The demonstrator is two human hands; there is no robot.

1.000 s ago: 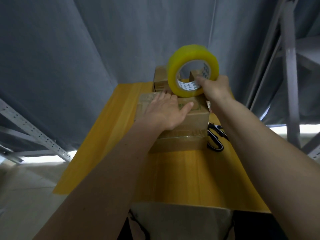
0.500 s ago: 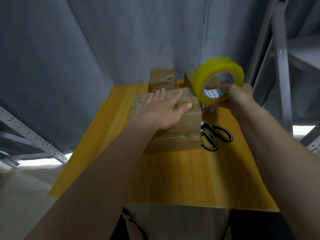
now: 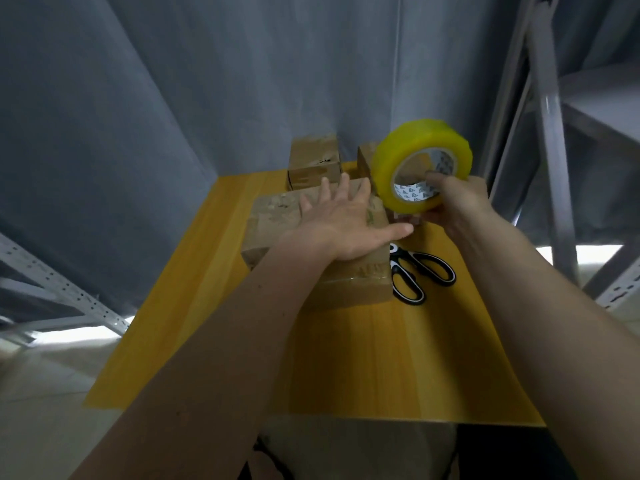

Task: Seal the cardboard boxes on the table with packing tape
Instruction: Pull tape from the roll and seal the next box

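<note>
A flat cardboard box (image 3: 273, 226) lies in the middle of the yellow table (image 3: 381, 358). My left hand (image 3: 343, 223) presses flat on its top, fingers spread, thumb pointing right. My right hand (image 3: 457, 206) grips a big roll of yellow packing tape (image 3: 394, 164), held upright in the air just right of the box, fingers through its core. Two smaller cardboard boxes stand at the table's far edge: one (image 3: 313, 164) behind the flat box, another (image 3: 365, 161) mostly hidden behind the roll.
Black-handled scissors (image 3: 415, 275) lie on the table right of the flat box. A grey curtain (image 3: 207, 81) hangs behind the table. Metal shelving posts (image 3: 550, 116) rise at the right, and a perforated rail (image 3: 69, 292) runs low at the left.
My right hand carried the tape roll from over the box's far end to the right, off the box, then slightly back and lower. My left hand stays pressed on the box.
</note>
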